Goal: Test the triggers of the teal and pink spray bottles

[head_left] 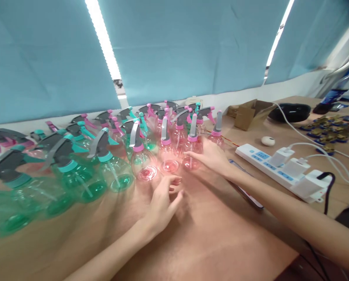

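Note:
Several small spray bottles stand in rows on a wooden table [209,242]. Pink ones [167,154] with grey triggers are in the middle, green ones [110,168] to the left. My left hand [162,203] hovers open just in front of the nearest pink bottles, fingers apart, holding nothing. My right hand [211,156] reaches in from the right. Its fingers lie against the side of a pink bottle [192,152] without being wrapped round it.
A white power strip [259,160] with chargers and cables lies to the right. Behind it are an open cardboard box [249,113], a black object [293,112] and a pile of small blue and gold items [329,130]. Blue blinds hang behind the table.

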Motion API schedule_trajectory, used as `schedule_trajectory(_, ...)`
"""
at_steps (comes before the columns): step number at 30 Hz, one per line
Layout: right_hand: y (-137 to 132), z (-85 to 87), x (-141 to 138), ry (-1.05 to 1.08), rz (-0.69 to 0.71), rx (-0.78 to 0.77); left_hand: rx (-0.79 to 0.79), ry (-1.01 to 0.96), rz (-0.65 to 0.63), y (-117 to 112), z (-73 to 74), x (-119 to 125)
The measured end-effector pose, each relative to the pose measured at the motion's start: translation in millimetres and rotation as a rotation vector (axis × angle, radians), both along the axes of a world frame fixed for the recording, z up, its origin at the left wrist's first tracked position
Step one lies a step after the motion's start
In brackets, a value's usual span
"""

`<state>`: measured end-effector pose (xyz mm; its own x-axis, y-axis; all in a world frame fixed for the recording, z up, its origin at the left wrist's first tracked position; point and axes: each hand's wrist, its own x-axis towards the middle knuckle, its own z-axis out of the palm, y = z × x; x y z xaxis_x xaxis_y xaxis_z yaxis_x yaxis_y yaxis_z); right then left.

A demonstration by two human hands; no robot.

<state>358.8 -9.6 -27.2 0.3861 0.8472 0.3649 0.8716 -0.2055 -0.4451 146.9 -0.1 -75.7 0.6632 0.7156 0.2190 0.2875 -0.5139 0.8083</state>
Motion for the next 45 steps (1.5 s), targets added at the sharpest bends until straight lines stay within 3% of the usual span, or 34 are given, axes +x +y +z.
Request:
schedule_trajectory(4, -16.6, -0.3, -4.3, -0.017, 0.008, 0.004, -0.024, -0.006, 0.024, -4.9, 10.2, 1.6)
schedule_trajectory(10, -54.7, -2.9, -21.6, -0.001, 0.090, 0.008, 0.084, -0.019, 0.093, -6.7, 37.8, -6.2)
schedule_trajectory(16, -89.0, 5.8, -74.0, 0.116, 0.294, 0.057, 0.185, -0.074, 0.058, -9.3, 67.6, -25.6)
schedule_trajectory(21, -91.0, 3.2, -127.9, 0.114, 0.440, 0.081, 0.162, -0.086, 0.082, -21.4, 84.8, -57.9)
schedule_trajectory(25, -85.1, -7.6, -168.2, 0.103, 0.554, 0.120, 0.170, -0.076, 0.188, -30.6, 89.7, -90.1)
schedule_trajectory(32, -72.1, -12.9, -222.6, 0.190, 0.712, 0.071, 0.145, -0.190, 0.257, -29.1, 82.8, -142.3)
schedule_trajectory(35, -61.3, -11.3, -226.1, 0.200, 0.891, -0.017, 0.153, -0.204, 0.295, -24.2, 80.3, -158.6)
schedule_trajectory(38, -49.3, -12.6, -212.2, 0.085, 1.022, -0.127, 0.186, -0.219, 0.318, -18.4, 78.8, -167.3)
schedule_trajectory(45, -34.6, -40.7, -155.8, -0.031, 0.947, -0.209, 0.200, -0.220, 0.273, -6.0, 71.5, -160.7)
